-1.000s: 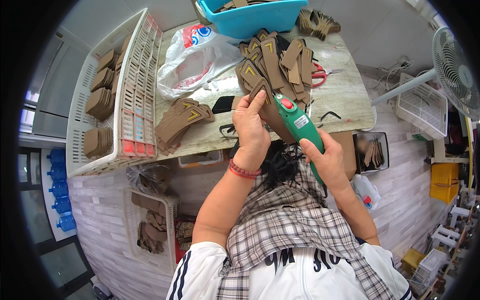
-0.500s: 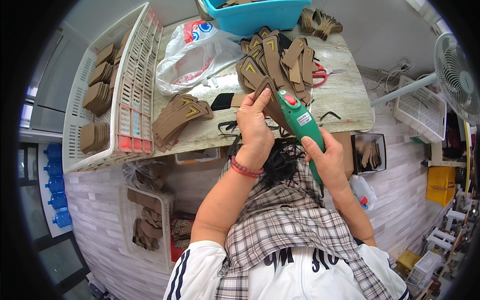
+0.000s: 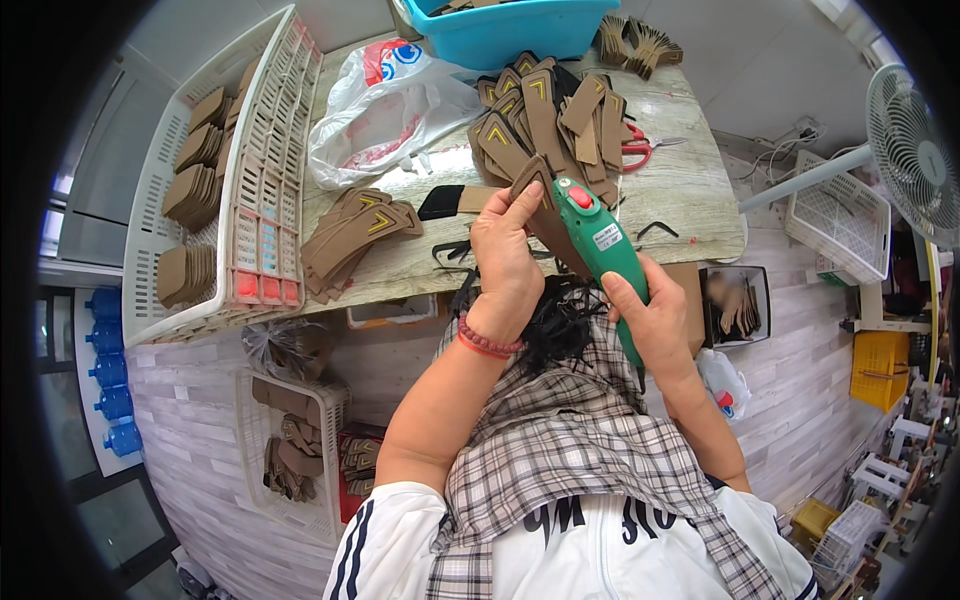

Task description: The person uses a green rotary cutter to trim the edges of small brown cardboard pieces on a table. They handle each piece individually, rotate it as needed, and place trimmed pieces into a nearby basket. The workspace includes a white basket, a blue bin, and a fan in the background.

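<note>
brown strap held up to the nose of a green hand tool

nearest the camera is a plaid cloth (image 3: 570,440) spread over the lap, probably there to catch scraps; a tangle of black trimmings (image 3: 560,325) lies on it just under the wrists; the right hand (image 3: 655,325) is clenched around the body of a green hand tool (image 3: 605,250), thumb lying along its side, the red button on top left uncovered, so the grip looks chosen to steer the nose while keeping the switch within reach; the left hand (image 3: 505,250) pinches a brown strap piece (image 3: 548,205) between thumb and fingers and holds it raised above the near edge of the surface (image 3: 690,190), its upper end touching the tool's tip; held in the air like this, the strap can be turned freely against the tool rather than lying flat.

just beyond, on the surface, a fan of like brown pieces with yellow chevrons (image 3: 355,235) lies to the left, and a black-headed brush (image 3: 455,202) beside it, both close enough to reach; further back a bigger heap of brown straps (image 3: 545,115) sits in the middle, with red-handled scissors (image 3: 635,152) at its right; a crumpled plastic bag (image 3: 385,115) lies behind to the left; a white slatted basket (image 3: 250,170) at the left edge holds sorted stacks; farthest off is a blue tub (image 3: 500,35).
</note>
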A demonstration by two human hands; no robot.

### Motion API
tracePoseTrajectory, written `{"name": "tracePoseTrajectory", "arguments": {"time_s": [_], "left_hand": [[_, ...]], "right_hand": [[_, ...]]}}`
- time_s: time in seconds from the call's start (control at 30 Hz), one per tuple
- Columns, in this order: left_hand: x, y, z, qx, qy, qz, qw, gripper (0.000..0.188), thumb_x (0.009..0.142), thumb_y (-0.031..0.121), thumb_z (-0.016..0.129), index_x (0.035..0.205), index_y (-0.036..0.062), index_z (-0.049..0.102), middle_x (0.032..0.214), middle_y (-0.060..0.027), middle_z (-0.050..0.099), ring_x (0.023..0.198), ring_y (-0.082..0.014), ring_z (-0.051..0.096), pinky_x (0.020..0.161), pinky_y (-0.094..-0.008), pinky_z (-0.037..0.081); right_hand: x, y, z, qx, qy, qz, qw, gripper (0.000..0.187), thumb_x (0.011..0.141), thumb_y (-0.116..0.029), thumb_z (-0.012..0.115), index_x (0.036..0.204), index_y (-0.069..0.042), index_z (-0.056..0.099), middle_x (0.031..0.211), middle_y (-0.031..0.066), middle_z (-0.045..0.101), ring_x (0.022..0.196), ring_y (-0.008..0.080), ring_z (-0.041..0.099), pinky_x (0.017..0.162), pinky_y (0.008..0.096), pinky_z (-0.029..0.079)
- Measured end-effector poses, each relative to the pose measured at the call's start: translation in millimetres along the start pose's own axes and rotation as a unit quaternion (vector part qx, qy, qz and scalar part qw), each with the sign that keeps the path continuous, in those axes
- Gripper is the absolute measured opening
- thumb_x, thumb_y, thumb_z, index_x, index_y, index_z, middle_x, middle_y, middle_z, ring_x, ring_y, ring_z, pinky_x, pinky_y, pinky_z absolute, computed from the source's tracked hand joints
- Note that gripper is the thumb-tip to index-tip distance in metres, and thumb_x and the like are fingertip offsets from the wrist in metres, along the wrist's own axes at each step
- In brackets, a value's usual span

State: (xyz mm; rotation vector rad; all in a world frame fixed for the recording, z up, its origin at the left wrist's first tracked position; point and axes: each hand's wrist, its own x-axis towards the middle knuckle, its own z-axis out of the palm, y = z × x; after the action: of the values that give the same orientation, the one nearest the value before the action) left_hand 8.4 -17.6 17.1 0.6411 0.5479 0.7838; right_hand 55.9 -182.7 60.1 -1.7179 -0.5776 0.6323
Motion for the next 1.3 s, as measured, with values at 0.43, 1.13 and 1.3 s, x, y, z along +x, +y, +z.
{"name": "tracePoseTrajectory", "arguments": {"time_s": [0.43, 1.13, 1.3], "left_hand": [[-4, 7, -6, 0.025, -0.019, 0.005, 0.999, 0.005, 0.085, 0.008, 0.068, 0.087, 0.004, 0.067, 0.078, 0.0018, 0.066, 0.069, -0.0048, 0.054, 0.067, -0.0202, 0.04], [48, 73, -85, 0.781, -0.03, 0.405, 0.475, 0.006, 0.075, 0.009, 0.063, 0.08, 0.0062, 0.063, 0.083, -0.0112, 0.058, 0.078, -0.031, 0.058, 0.069, -0.043, 0.043], [75, 38, -97, 0.811, -0.145, 0.253, 0.507, 0.03, 0.075, -0.002, 0.053, 0.104, 0.0069, 0.056, 0.1, -0.0177, 0.053, 0.081, -0.0395, 0.059, 0.072, -0.0466, 0.047]], "right_hand": [[1, -1, -2, -0.003, 0.0, -0.008, 1.0, 0.038, 0.087, -0.027, 0.069, 0.111, 0.002, 0.061, 0.074, 0.0004, 0.06, 0.06, 0.0058, 0.052, 0.055, 0.022, 0.044], [-6, 10, -13, 0.001, 0.017, 0.013, 1.0, 0.029, 0.088, -0.022, 0.066, 0.105, 0.002, 0.061, 0.074, -0.0004, 0.059, 0.059, 0.0051, 0.052, 0.054, 0.0208, 0.043], [-9, 16, -18, 0.001, 0.028, 0.013, 1.0, 0.03, 0.088, -0.022, 0.066, 0.105, 0.002, 0.062, 0.073, -0.0001, 0.058, 0.058, 0.0054, 0.052, 0.053, 0.0207, 0.043]]}}
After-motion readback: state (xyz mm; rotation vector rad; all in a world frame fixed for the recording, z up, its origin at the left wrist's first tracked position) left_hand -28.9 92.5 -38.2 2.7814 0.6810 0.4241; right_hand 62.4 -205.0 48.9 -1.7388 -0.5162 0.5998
